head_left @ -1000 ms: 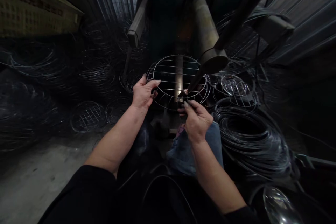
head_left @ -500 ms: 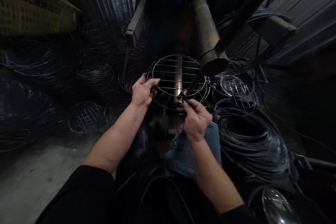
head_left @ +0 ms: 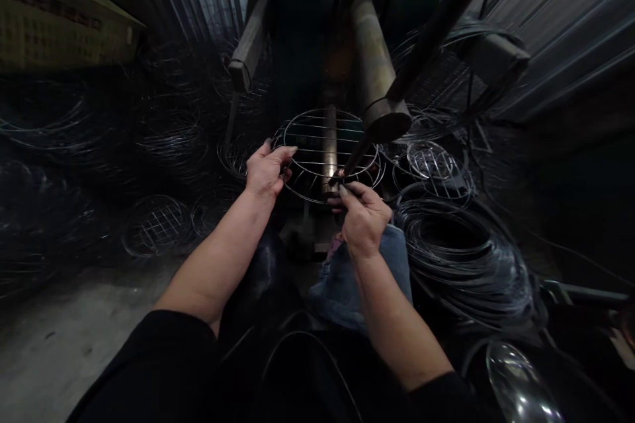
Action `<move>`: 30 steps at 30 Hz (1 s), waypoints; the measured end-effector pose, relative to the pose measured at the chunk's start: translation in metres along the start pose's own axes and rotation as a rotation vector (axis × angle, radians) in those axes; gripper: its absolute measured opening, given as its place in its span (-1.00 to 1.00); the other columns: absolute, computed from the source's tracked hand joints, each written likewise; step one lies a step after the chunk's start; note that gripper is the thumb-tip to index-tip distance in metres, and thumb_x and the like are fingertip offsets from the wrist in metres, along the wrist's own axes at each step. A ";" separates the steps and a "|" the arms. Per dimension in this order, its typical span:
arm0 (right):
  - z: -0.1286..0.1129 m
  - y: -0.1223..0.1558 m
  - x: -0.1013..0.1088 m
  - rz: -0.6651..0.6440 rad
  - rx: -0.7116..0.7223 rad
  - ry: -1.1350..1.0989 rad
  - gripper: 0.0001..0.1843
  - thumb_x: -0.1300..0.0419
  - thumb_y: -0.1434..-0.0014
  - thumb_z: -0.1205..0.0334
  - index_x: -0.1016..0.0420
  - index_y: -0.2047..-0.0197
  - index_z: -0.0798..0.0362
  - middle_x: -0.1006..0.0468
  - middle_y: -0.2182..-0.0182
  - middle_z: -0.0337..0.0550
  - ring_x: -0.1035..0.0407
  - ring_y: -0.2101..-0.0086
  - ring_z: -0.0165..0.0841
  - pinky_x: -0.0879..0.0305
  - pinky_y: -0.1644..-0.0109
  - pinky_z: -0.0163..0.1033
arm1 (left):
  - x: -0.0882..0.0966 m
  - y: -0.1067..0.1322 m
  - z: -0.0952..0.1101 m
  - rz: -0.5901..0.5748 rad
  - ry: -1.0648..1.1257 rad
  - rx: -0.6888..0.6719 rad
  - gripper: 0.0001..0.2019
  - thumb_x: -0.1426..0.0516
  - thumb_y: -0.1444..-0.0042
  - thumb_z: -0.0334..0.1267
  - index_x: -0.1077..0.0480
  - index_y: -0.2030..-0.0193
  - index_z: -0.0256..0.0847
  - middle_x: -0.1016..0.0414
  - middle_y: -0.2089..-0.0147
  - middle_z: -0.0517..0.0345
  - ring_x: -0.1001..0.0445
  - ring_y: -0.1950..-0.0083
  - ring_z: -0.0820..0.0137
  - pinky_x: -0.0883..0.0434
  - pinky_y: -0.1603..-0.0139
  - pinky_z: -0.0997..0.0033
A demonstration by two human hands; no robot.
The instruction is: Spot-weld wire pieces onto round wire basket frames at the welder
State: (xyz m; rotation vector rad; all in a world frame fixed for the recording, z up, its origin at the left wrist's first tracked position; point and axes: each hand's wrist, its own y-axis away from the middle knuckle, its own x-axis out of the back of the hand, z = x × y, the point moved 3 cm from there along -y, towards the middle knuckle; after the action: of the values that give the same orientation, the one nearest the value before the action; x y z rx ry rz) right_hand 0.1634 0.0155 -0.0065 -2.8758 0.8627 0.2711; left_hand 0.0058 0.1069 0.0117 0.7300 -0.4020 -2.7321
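Observation:
A round wire rack (head_left: 310,151) with parallel bars is held level in front of me, between the arms of a machine. My left hand (head_left: 268,170) is closed on its left rim, thumb on top. My right hand (head_left: 364,215) pinches at the near right rim, close to the machine's slanted electrode tip (head_left: 353,162). Whether a small piece sits in those right fingers I cannot make out. Below the rack stands a lower metal post (head_left: 329,149); above it juts a thick metal cylinder (head_left: 380,73).
Stacked wire rings and racks (head_left: 161,225) lie on the left. To the right are a large wire coil (head_left: 461,264) and another round rack (head_left: 436,165). A yellow crate (head_left: 64,20) stands at upper left, and a shiny metal bowl-like piece (head_left: 518,380) at lower right.
The view has turned slightly, so the machine and surroundings sit further left. Both hands keep their hold on the rack, with little movement relative to the machine.

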 end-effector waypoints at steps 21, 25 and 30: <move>0.011 0.003 0.017 -0.198 0.270 0.324 -0.84 -0.23 -0.10 0.18 -0.58 0.25 0.00 -0.60 0.29 -0.19 -0.50 0.36 -0.32 -0.47 0.19 -0.17 | 0.000 -0.007 -0.002 -0.009 -0.028 0.007 -0.26 -0.28 0.28 -0.51 -0.24 -0.15 -0.26 -0.40 0.50 0.29 -0.36 0.55 0.53 -0.17 0.61 0.57; 0.013 0.001 0.015 -0.194 0.204 0.241 -0.79 -0.26 -0.08 0.11 -0.57 0.26 0.06 -0.59 0.37 -0.20 -0.48 0.46 -0.35 -0.48 0.32 -0.20 | -0.001 -0.012 -0.002 -0.057 -0.045 0.004 -0.43 -0.31 0.34 -0.48 -0.36 0.07 -0.22 -0.38 0.52 0.30 -0.36 0.56 0.51 -0.15 0.62 0.58; 0.008 0.016 0.018 -0.194 0.162 0.272 -0.74 -0.24 -0.08 0.12 -0.56 0.17 0.03 -0.60 0.34 -0.21 -0.51 0.41 -0.36 -0.46 0.36 -0.29 | 0.001 -0.006 -0.001 -0.032 -0.028 0.024 -0.36 -0.31 0.35 -0.49 -0.35 0.00 -0.19 -0.39 0.52 0.31 -0.35 0.57 0.53 -0.15 0.61 0.60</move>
State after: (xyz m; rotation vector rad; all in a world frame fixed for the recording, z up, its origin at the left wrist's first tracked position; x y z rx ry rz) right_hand 0.1682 -0.0060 -0.0187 -2.8528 0.6017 -0.2046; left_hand 0.0041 0.1115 0.0082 0.7111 -0.4337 -2.7745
